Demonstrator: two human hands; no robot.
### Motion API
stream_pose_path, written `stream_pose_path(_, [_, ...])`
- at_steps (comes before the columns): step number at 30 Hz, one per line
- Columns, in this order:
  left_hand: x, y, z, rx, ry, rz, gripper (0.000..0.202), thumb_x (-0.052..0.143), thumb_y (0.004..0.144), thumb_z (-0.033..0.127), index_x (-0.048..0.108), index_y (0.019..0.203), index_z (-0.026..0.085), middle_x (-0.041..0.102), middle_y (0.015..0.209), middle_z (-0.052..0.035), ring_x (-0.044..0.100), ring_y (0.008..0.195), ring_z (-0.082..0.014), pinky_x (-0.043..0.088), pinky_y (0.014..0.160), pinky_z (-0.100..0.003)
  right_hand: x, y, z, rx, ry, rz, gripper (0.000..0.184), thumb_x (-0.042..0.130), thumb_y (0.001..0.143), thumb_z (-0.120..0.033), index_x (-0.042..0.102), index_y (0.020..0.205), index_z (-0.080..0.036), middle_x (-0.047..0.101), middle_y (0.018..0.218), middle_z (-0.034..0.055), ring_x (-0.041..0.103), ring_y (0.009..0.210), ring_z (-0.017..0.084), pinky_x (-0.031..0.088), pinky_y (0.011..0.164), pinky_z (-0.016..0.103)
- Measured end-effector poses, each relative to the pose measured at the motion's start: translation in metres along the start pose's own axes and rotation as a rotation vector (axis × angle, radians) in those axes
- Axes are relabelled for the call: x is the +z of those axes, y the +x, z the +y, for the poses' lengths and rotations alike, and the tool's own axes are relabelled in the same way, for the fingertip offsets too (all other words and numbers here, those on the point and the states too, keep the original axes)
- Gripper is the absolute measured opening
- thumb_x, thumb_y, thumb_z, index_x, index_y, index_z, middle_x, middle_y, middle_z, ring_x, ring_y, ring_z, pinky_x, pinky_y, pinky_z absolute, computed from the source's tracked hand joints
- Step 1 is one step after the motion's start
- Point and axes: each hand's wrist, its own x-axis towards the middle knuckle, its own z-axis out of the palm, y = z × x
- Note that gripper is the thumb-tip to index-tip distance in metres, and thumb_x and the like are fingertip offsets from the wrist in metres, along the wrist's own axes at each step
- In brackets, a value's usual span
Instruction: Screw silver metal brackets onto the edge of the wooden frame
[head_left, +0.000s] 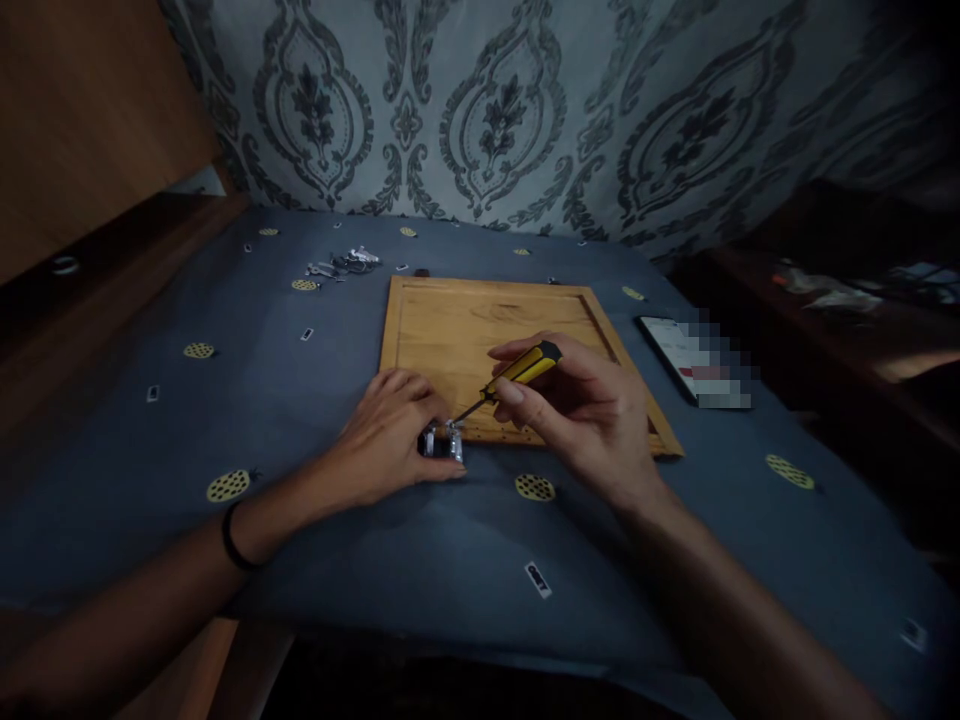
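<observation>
My right hand (585, 410) grips a yellow and black screwdriver (523, 368) by its handle, the shaft slanting down to the left. Its tip meets a shiny metal hinge (454, 440) at the near edge of a wooden panel (487, 340). My left hand (401, 425), a black band on its wrist, is closed around the hinge, thumb below and fingers over the panel's near left corner. Whether the tip sits in a screw head is too small to tell. The panel lies flat, with a raised frame around its middle.
Several metal hardware pieces (352, 262) lie in a pile at the back left of the table. A phone (686, 365) rests right of the panel. The dark blue tablecloth (360, 590) bears pineapple prints. A patterned wall (502, 110) stands behind, and a wooden cabinet (97, 120) at left.
</observation>
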Motion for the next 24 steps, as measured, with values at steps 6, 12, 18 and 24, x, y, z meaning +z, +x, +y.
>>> stream_pose_path(6, [0.0, 0.0, 0.0, -0.013, -0.019, -0.006, 0.042, 0.091, 0.071, 0.048, 0.069, 0.091, 0.019, 0.066, 0.102, -0.0041, 0.057, 0.107, -0.0277, 0.043, 0.102, -0.045, 0.0, -0.001, 0.0, -0.045, -0.021, -0.039, 0.029, 0.081, 0.084, -0.048, 0.068, 0.079, -0.022, 0.064, 0.079, 0.0016, 0.064, 0.065, 0.015, 0.056, 0.054, 0.028])
stream_pose_path(12, [0.0, 0.0, 0.001, -0.03, -0.003, -0.025, 0.044, 0.091, 0.071, 0.049, 0.07, 0.094, 0.018, 0.065, 0.102, -0.0047, 0.057, 0.109, -0.0285, 0.042, 0.103, -0.045, 0.012, -0.005, 0.005, -0.124, 0.038, 0.338, 0.032, 0.087, 0.079, -0.042, 0.059, 0.078, -0.026, 0.06, 0.075, -0.0039, 0.057, 0.052, 0.01, 0.049, 0.043, 0.025])
stream_pose_path(18, [0.0, 0.0, 0.0, -0.02, 0.0, -0.018, 0.045, 0.091, 0.071, 0.05, 0.07, 0.095, 0.019, 0.065, 0.103, -0.0045, 0.057, 0.108, -0.0282, 0.042, 0.103, -0.045, 0.011, -0.004, 0.006, -0.103, 0.009, 0.3, 0.033, 0.088, 0.077, -0.043, 0.061, 0.077, -0.025, 0.061, 0.068, -0.0052, 0.06, 0.049, 0.011, 0.049, 0.043, 0.024])
stream_pose_path(24, [0.0, -0.001, 0.0, -0.022, -0.003, -0.009, 0.046, 0.091, 0.071, 0.051, 0.07, 0.095, 0.018, 0.065, 0.102, -0.0046, 0.057, 0.109, -0.0285, 0.042, 0.103, -0.046, 0.012, -0.005, 0.009, -0.107, -0.05, 0.236, 0.035, 0.088, 0.078, -0.044, 0.06, 0.079, -0.024, 0.059, 0.067, -0.0056, 0.059, 0.051, 0.011, 0.052, 0.047, 0.025])
